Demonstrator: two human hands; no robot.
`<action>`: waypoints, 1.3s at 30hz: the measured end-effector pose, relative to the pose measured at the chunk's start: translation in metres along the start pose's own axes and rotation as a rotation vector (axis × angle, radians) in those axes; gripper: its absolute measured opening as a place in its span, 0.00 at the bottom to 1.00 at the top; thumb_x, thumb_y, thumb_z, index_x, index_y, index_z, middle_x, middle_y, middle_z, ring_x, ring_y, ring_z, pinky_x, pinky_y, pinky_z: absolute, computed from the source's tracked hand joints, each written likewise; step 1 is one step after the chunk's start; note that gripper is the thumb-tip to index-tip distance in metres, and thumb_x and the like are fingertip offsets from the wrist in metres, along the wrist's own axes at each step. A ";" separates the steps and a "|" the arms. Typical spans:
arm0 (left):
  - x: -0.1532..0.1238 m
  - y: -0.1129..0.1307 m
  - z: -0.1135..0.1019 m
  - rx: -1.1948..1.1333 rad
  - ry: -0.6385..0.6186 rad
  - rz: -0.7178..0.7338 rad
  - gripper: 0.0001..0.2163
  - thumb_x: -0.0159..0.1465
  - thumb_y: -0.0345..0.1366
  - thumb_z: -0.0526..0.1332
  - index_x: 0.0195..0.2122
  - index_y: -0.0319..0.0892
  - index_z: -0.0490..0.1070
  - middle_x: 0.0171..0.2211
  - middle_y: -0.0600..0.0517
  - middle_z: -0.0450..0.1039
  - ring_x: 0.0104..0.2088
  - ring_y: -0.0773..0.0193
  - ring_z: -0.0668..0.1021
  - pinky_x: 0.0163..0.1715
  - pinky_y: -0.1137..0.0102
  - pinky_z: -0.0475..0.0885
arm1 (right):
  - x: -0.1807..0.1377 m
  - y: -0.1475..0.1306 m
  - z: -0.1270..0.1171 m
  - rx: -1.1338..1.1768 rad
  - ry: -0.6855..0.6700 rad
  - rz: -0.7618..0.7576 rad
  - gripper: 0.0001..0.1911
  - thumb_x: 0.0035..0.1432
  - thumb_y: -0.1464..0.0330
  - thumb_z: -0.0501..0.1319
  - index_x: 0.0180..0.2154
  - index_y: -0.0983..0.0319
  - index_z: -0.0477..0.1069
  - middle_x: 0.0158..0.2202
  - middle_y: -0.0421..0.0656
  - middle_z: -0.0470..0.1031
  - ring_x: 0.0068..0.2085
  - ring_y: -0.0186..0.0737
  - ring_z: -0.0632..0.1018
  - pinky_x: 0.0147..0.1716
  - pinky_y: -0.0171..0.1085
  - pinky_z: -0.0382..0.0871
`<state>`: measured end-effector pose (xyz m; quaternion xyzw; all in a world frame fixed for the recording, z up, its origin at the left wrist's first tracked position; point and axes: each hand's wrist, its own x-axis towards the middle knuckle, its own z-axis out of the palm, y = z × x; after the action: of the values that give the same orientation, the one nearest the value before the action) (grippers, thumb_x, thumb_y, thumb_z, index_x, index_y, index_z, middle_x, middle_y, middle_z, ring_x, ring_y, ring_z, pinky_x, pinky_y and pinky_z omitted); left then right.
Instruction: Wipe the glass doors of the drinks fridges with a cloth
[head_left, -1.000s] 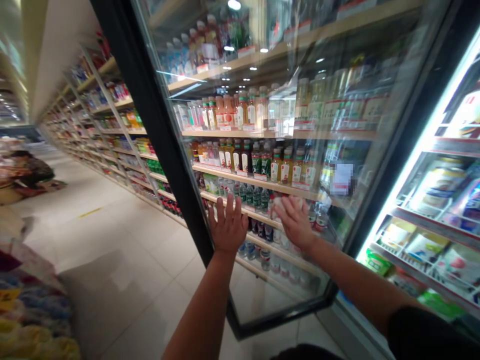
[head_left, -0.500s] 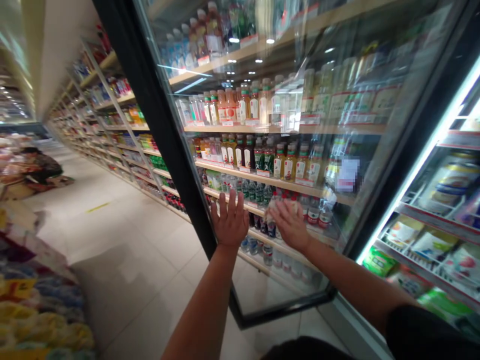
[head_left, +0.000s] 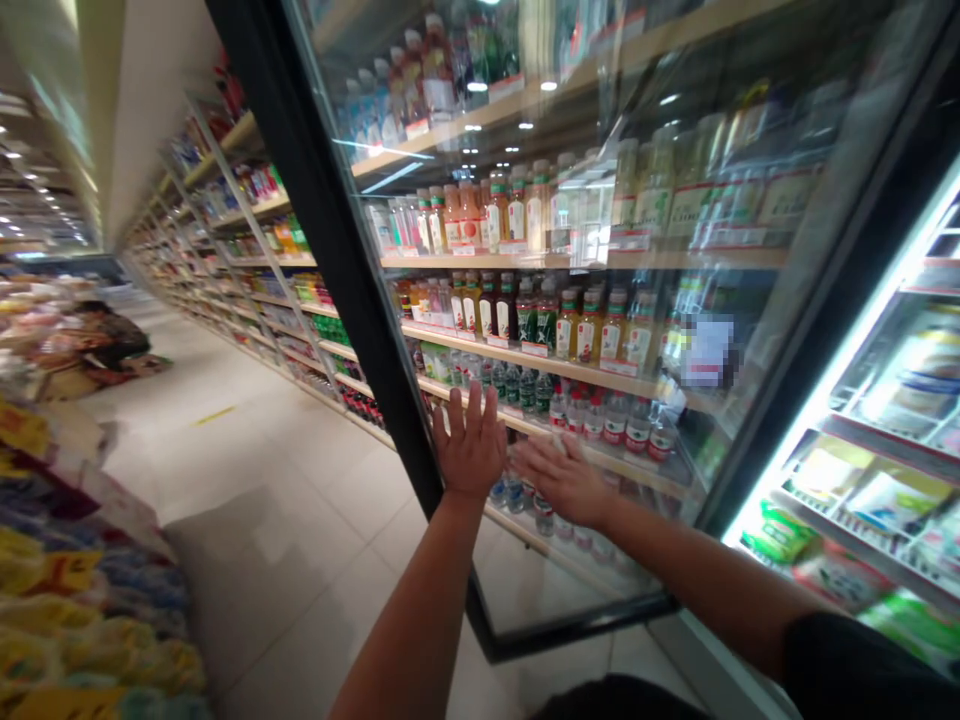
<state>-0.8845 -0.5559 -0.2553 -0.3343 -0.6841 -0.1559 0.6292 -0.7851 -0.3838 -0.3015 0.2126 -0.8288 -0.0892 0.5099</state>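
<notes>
The glass door [head_left: 540,590] of a fridge stands swung out in front of me, in a black frame. My left hand [head_left: 471,445] lies flat against the glass near the frame's left side, fingers spread. To its right, my right hand [head_left: 566,480] is pressed on the pane with fingers stretched to the left. Under it is a pale cloth [head_left: 559,440], mostly hidden by the hand; only a little of its edge shows.
Shelves of drink bottles [head_left: 517,310] show through the glass. At right is the lit fridge interior [head_left: 847,470] with packaged goods. Long store shelving [head_left: 247,210] runs down the left. A person [head_left: 112,335] crouches in the aisle, and yellow packs [head_left: 90,640] are piled at lower left.
My right hand has slid down and left over the glass, closer to my left hand, and the cloth is now more covered. The left hand stays flat on the pane. The view shifted slightly.
</notes>
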 end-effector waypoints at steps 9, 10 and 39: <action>0.000 0.002 -0.002 0.045 -0.004 0.000 0.30 0.70 0.37 0.56 0.72 0.40 0.50 0.68 0.42 0.58 0.72 0.51 0.51 0.71 0.52 0.45 | 0.034 0.045 -0.029 -0.129 0.143 0.291 0.34 0.68 0.71 0.56 0.71 0.55 0.51 0.67 0.49 0.64 0.72 0.48 0.56 0.71 0.54 0.41; 0.000 0.003 -0.002 0.051 -0.004 0.003 0.30 0.70 0.37 0.56 0.72 0.40 0.50 0.68 0.42 0.57 0.72 0.50 0.51 0.71 0.52 0.45 | 0.032 0.041 -0.028 -0.124 0.146 0.287 0.34 0.68 0.72 0.56 0.71 0.56 0.51 0.67 0.50 0.65 0.72 0.48 0.57 0.71 0.54 0.42; -0.003 0.002 0.001 0.001 0.020 -0.025 0.31 0.69 0.37 0.58 0.72 0.43 0.51 0.68 0.44 0.58 0.72 0.52 0.51 0.71 0.53 0.45 | -0.002 0.064 -0.033 -0.120 0.166 0.210 0.34 0.68 0.76 0.54 0.71 0.51 0.52 0.69 0.45 0.61 0.72 0.45 0.55 0.71 0.55 0.46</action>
<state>-0.8841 -0.5544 -0.2584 -0.3237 -0.6820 -0.1668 0.6343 -0.7723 -0.3233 -0.2643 0.1005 -0.7948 -0.0667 0.5948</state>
